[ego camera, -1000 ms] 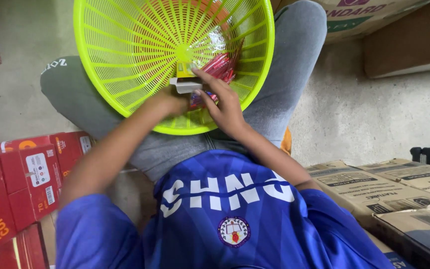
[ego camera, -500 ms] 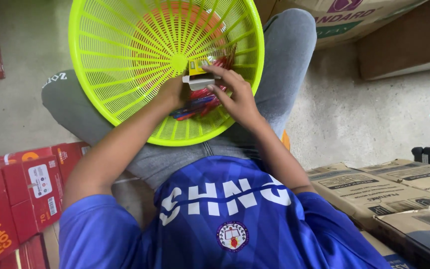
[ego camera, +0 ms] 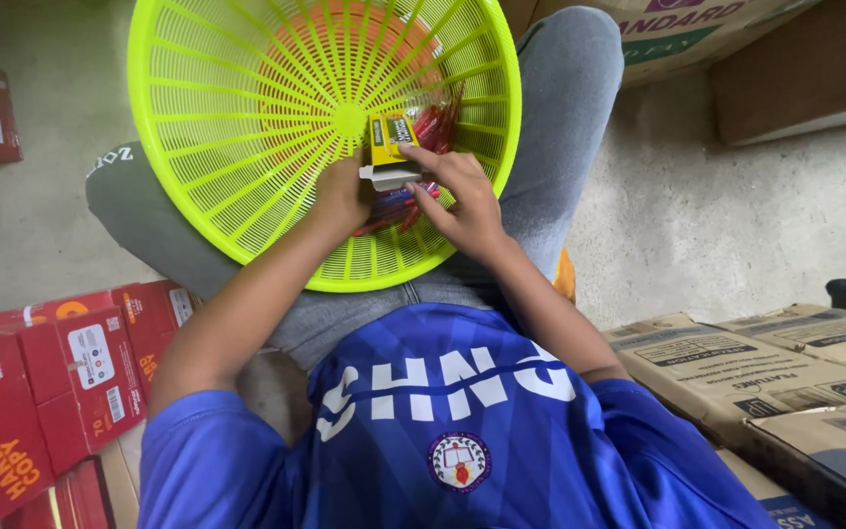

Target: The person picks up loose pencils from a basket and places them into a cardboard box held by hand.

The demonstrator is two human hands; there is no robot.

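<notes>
One small yellow box [ego camera: 391, 147] is pinched between the left hand [ego camera: 343, 191] and right hand [ego camera: 462, 196], inside one green basket [ego camera: 237, 127]; red packets [ego camera: 423, 132] and red cartons [ego camera: 41, 382] lie near.

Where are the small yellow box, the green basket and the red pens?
small yellow box [ego camera: 391, 140], head view, on its yellow face.
green basket [ego camera: 237, 108], head view, on its slatted wall.
red pens [ego camera: 435, 125], head view, on the bundle above the right hand.

Storeroom or stockroom, bare concrete floor [ego camera: 707, 235], brown cardboard cartons [ego camera: 756, 367] lower right and upper right of frame, red boxes [ego camera: 41, 392] stacked lower left
</notes>
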